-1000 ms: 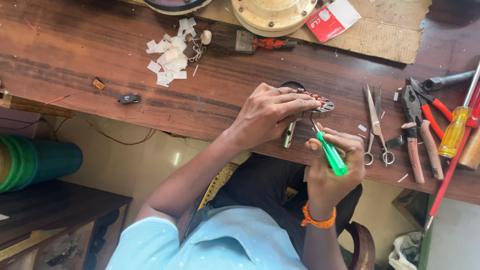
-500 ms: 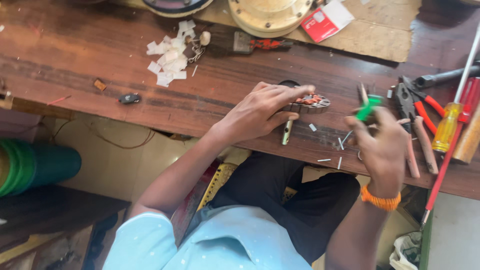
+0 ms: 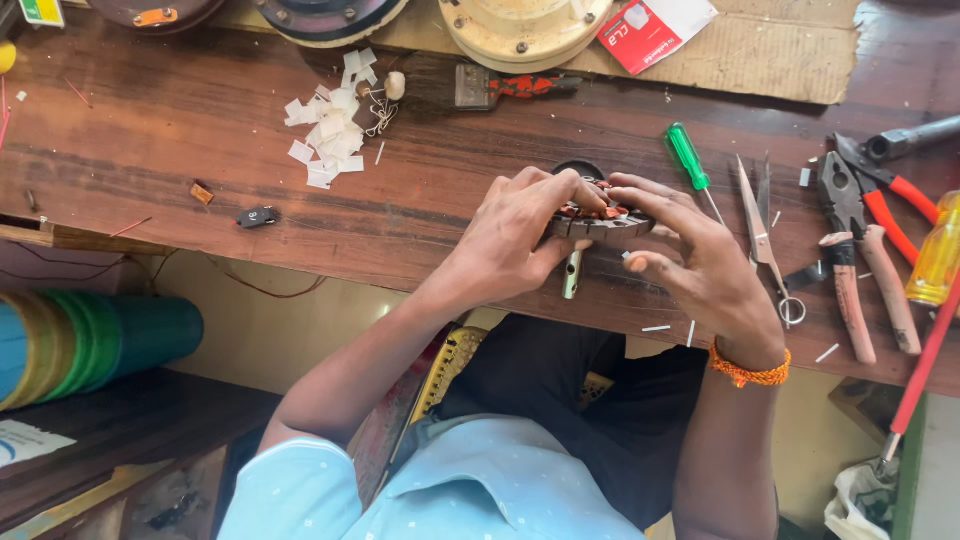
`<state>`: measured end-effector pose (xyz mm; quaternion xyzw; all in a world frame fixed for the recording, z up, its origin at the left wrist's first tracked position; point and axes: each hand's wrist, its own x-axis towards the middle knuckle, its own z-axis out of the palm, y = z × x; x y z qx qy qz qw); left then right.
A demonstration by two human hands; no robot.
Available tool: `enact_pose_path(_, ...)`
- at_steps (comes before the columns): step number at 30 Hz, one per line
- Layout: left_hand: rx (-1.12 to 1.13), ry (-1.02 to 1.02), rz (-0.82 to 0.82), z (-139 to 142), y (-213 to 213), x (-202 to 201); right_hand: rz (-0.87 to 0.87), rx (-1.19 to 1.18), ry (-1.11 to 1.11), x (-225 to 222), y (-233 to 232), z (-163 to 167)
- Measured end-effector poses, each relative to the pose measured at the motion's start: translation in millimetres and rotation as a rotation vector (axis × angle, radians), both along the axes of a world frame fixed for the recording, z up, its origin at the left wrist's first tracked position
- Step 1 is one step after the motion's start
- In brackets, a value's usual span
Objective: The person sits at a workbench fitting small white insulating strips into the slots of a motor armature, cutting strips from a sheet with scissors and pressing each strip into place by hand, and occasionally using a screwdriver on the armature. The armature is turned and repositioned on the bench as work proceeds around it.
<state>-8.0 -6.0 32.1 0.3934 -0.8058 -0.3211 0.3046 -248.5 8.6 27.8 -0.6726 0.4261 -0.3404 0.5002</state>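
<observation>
Both hands close around a round motor stator with copper-coloured windings, lying on the wooden workbench. My left hand grips its left side, fingers curled over the top. On the stator's right side rests my right hand, fingers on the windings; an orange band circles that wrist. A green-handled screwdriver lies on the bench just right of the stator, apart from my hands. A short metal shaft pokes out below the stator.
Scissors, pliers and red-handled cutters lie to the right, with a yellow-handled tool. White paper scraps sit at back left. Round motor housings and a red card line the far edge.
My right hand carried the green screwdriver to the right, laid it on the bench, and came back onto the stator. The left hand stayed on the stator.
</observation>
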Motion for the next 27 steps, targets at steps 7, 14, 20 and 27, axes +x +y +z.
enact_pose_path(7, 0.069, -0.017, -0.005, 1, -4, -2, -0.062, -0.186, 0.288, 14, -8, -2)
enact_pose_path(14, -0.008, -0.02, 0.041, -4, 2, -9, -0.165, -0.302, 0.341, 26, 3, -3)
enact_pose_path(20, -0.112, -0.028, 0.051, -15, 3, -8, -0.304, -0.277, 0.272, 42, 16, -4)
enact_pose_path(27, -0.277, -0.037, 0.065, -28, 2, -5, -0.368, -0.224, 0.136, 33, 16, -11)
